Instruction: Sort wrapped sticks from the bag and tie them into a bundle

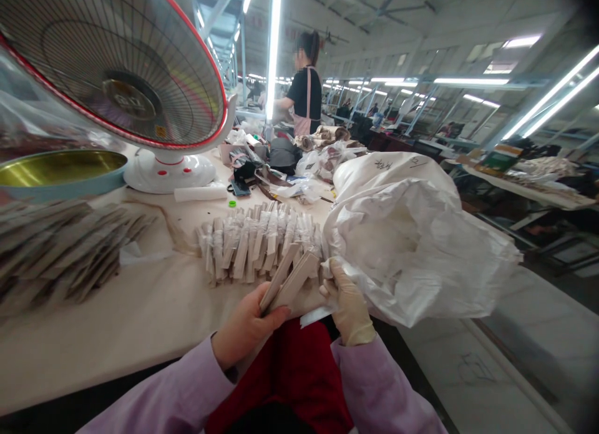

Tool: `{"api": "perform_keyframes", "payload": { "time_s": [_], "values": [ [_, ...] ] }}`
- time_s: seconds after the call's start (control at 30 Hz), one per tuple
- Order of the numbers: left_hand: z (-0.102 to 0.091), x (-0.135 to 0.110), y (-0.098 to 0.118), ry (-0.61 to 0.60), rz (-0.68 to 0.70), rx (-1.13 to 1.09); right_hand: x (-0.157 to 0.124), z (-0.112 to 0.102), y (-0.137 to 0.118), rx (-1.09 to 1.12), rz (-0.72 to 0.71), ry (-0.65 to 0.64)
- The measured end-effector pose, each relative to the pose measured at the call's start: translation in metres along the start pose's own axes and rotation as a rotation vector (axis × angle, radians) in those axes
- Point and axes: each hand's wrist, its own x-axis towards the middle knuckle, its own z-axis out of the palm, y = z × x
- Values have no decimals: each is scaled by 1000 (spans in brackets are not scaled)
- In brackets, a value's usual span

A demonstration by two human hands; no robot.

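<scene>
My bare left hand (253, 325) grips a few flat beige strips (294, 278), which slant up and to the right. My right hand (349, 306), in a pale thin glove, has its fingers curled beside the sack's mouth; what they hold, if anything, I cannot make out. Just left of that hand lies a small white strip (316, 316). Beyond both hands, bundles of similar strips (253, 240) stand packed in a row, wrapped around the middle with clear film. A large white woven sack (421, 246) lies open at my right hand.
A pile of loose strips (60, 253) covers the table's left side. Behind it are a fan (168, 172) and a round metal pan (65, 172). A green cap (232, 203) and a white roll (200, 192) lie nearby. A person (306, 90) stands farther back.
</scene>
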Motion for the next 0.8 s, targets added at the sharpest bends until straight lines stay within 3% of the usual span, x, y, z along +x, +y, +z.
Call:
{"api": "perform_keyframes", "payload": {
  "time_s": [0.13,0.23,0.37,0.47,0.67,0.8],
  "values": [
    [4,-1,1,-159,-106,-314,-4,0,-3,-5,-15,-18],
    [8,-2,-1,-203,-149,-465,-5,0,-5,24,-9,-2],
    [10,0,-2,-127,-90,-415,-4,-1,-5,38,-36,11],
    [13,3,1,-126,-41,-325,-1,-3,-2,-32,-151,1],
    [23,4,0,-110,-57,-256,-1,-11,-3,-332,-420,6],
    [23,9,0,-156,-90,-265,-9,-14,1,-556,-512,-45]
  ]
}}
